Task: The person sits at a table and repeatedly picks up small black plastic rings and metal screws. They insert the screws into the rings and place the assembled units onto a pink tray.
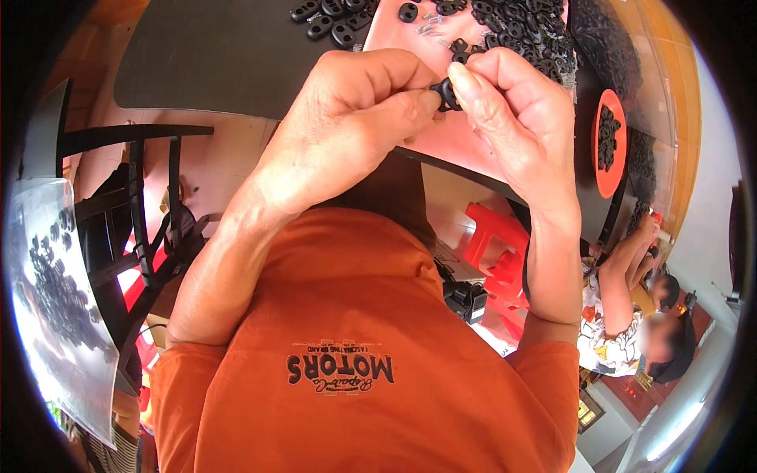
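Left hand (355,126) and right hand (516,118), fingers curled, together pinch a black plastic cord lock (448,96) between their fingertips, above a pink mat (465,154). It appears midway through handling. Beyond lie loose springs (430,25) and heaped cord locks (544,43); whether those are finished is unclear.

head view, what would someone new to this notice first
The bright orange shirt filling the lower middle jumps out first. Above it, the left hand and right hand pinch a small black part between them. Beyond, a heap of black parts lies at the top, with an orange-red dish of dark pieces to its right.
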Demonstrator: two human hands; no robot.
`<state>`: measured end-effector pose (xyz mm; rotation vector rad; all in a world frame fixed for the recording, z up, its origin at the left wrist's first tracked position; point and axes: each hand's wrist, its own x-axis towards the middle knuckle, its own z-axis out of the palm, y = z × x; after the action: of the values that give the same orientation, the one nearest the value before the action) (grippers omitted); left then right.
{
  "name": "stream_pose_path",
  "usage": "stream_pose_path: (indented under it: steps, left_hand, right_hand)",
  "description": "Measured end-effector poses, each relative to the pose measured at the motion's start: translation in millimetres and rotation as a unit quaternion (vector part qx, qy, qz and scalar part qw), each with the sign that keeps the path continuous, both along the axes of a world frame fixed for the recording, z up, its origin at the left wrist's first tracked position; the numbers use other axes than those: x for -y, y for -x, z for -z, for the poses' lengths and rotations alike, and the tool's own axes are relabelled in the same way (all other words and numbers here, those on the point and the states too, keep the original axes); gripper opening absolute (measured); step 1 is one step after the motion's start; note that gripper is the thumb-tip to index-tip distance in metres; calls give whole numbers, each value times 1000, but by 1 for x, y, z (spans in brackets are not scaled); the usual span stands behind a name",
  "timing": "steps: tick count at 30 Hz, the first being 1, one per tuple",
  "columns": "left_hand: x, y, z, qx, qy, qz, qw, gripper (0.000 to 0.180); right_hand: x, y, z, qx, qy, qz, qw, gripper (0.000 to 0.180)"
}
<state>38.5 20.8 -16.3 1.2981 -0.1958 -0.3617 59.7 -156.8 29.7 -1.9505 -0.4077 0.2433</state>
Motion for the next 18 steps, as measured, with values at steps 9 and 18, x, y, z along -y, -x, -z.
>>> stream_pose_path:
  steps: [9, 18]
  left_hand:
    - [1, 0, -6, -49, 42, -31, 997, 14]
    - [-3, -2, -10, -54, 52, -19, 997, 18]
  right_hand:
    - [-4, 10, 17, 223, 49, 40, 973, 17]
    - [0, 6, 19, 369, 136, -58, 918, 40]
